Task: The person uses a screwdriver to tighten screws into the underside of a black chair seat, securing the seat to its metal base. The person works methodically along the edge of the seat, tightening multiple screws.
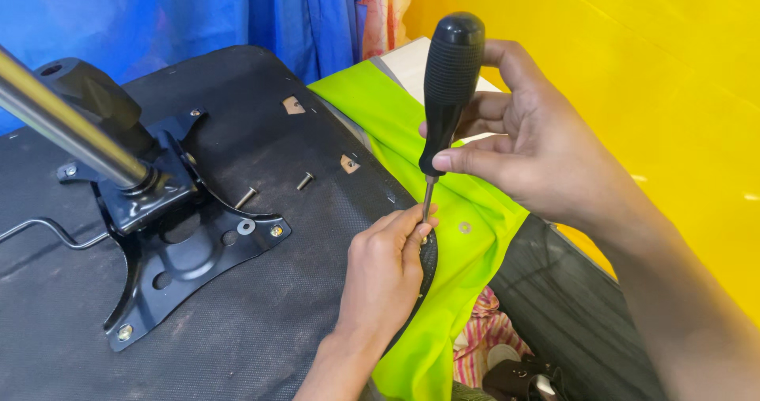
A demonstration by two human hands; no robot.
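While right hand [522, 144] grips screwdriver [447, 92], left hand [388, 270] steadies tip.

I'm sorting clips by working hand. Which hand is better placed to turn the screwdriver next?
Probably the right hand: it grips the black ribbed-handled screwdriver upright, while the left hand pinches its metal tip at the black fabric-covered seat underside's edge.

Screwdriver [448, 84] tip — hidden behind the left hand [384, 278] fingertips; what it engages cannot be told. Chrome tube [67, 128] and both forearms are cut off by the frame edges — the dark object [522, 379] at the bottom is unidentifiable.
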